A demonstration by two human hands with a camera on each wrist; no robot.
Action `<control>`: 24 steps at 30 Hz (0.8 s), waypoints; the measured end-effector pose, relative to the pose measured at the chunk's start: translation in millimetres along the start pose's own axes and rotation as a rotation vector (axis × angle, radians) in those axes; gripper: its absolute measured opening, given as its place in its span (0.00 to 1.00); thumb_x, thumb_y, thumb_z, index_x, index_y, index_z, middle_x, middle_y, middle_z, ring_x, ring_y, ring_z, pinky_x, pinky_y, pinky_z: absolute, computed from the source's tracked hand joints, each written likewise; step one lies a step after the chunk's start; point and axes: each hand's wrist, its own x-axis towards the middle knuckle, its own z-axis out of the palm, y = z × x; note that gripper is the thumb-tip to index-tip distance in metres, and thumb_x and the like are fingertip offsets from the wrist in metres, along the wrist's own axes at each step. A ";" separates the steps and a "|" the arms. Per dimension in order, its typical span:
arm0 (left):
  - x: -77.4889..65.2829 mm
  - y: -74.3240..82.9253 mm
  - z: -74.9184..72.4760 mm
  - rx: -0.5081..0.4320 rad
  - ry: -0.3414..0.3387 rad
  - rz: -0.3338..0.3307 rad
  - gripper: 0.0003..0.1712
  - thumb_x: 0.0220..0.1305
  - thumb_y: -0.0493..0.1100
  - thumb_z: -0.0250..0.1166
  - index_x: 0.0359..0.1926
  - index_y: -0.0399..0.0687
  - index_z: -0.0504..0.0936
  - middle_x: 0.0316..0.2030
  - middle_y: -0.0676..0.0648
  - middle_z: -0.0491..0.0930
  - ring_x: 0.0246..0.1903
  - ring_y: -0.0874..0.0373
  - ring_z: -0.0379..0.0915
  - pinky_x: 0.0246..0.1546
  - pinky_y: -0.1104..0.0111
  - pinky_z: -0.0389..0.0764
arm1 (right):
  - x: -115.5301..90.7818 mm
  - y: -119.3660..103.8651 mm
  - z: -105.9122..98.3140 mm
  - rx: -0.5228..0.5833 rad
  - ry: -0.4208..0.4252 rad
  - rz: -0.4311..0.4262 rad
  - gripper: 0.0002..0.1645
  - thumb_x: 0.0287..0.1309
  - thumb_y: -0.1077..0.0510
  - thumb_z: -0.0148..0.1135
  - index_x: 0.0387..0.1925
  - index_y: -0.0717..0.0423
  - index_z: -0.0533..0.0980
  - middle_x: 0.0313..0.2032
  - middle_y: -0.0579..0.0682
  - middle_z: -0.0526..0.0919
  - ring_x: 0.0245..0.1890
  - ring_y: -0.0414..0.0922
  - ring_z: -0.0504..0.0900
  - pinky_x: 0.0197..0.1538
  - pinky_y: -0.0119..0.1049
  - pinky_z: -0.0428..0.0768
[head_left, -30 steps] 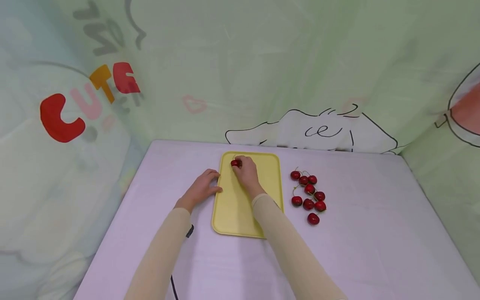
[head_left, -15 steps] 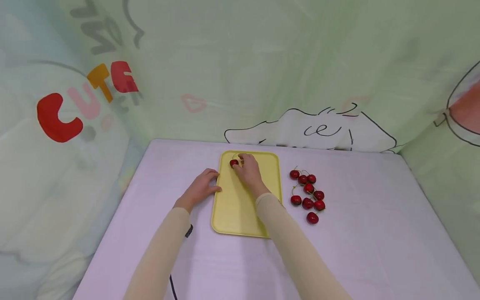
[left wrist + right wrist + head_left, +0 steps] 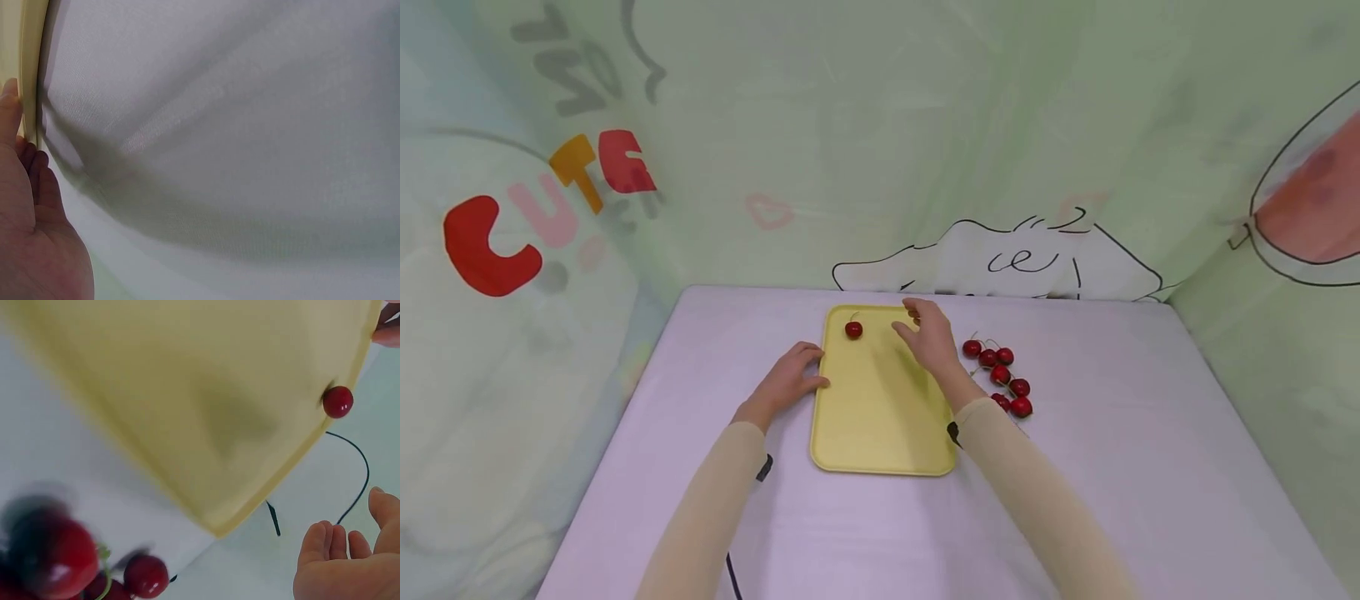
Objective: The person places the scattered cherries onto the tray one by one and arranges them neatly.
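A yellow tray (image 3: 880, 433) lies on the table, with one red cherry (image 3: 853, 330) near its far left corner, stem upward. My left hand (image 3: 782, 379) holds the tray's left edge. In the left wrist view its thumb reaches over the rim and the curled fingers (image 3: 47, 187) meet the outer side. Over the far right part of the tray is my right hand (image 3: 931, 335), thumb and fingers apart, nothing between them. Several more cherries (image 3: 1000, 375) form a loose group to the right of the tray, partly covered by the right forearm.
The table (image 3: 1150, 450) wears a pale lilac cover. Printed cloth walls (image 3: 775, 150) rise behind and beside it. A black cord (image 3: 733, 575) runs down near the left sleeve.
My right hand has let go of the cherry at the tray's far left and moved right, its fingers spreading. The cherry stays on the tray. My left hand keeps its place at the edge.
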 end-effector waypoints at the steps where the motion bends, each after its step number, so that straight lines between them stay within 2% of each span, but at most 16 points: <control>1: -0.3 -0.3 -0.1 -0.003 -0.004 -0.005 0.32 0.61 0.45 0.70 0.61 0.31 0.72 0.61 0.38 0.69 0.63 0.46 0.65 0.69 0.59 0.64 | -2.8 2.8 -4.7 -0.007 -0.004 -0.002 0.29 0.64 0.60 0.63 0.63 0.66 0.68 0.59 0.62 0.72 0.58 0.56 0.73 0.64 0.44 0.74; 7: -1.3 3.0 -2.0 -0.018 -0.009 -0.009 0.32 0.62 0.45 0.70 0.61 0.31 0.73 0.61 0.40 0.69 0.63 0.47 0.65 0.69 0.60 0.64 | -21.5 25.2 -35.8 -0.013 0.010 0.016 0.30 0.64 0.59 0.63 0.65 0.66 0.67 0.61 0.62 0.71 0.60 0.57 0.71 0.65 0.47 0.73; 12: -1.8 6.8 -3.5 -0.028 0.003 0.021 0.31 0.61 0.44 0.70 0.60 0.30 0.73 0.59 0.39 0.70 0.62 0.46 0.66 0.68 0.59 0.65 | -36.7 46.5 -59.7 -0.026 0.015 0.056 0.32 0.65 0.59 0.63 0.66 0.64 0.66 0.63 0.62 0.69 0.61 0.58 0.70 0.63 0.51 0.73; 20: -1.2 2.6 -1.9 -0.016 0.007 0.013 0.32 0.61 0.44 0.70 0.60 0.31 0.73 0.60 0.39 0.70 0.62 0.46 0.66 0.68 0.59 0.65 | -49.9 78.1 -90.3 -0.121 0.022 0.147 0.33 0.66 0.57 0.61 0.68 0.62 0.63 0.64 0.63 0.68 0.63 0.59 0.69 0.64 0.52 0.73; 24: -0.9 -1.8 -0.7 -0.010 0.002 0.002 0.32 0.61 0.45 0.70 0.60 0.32 0.73 0.60 0.40 0.70 0.62 0.47 0.66 0.68 0.60 0.65 | -54.1 94.2 -103.4 -0.170 0.009 0.168 0.33 0.67 0.57 0.60 0.68 0.65 0.63 0.64 0.65 0.68 0.63 0.61 0.69 0.64 0.53 0.72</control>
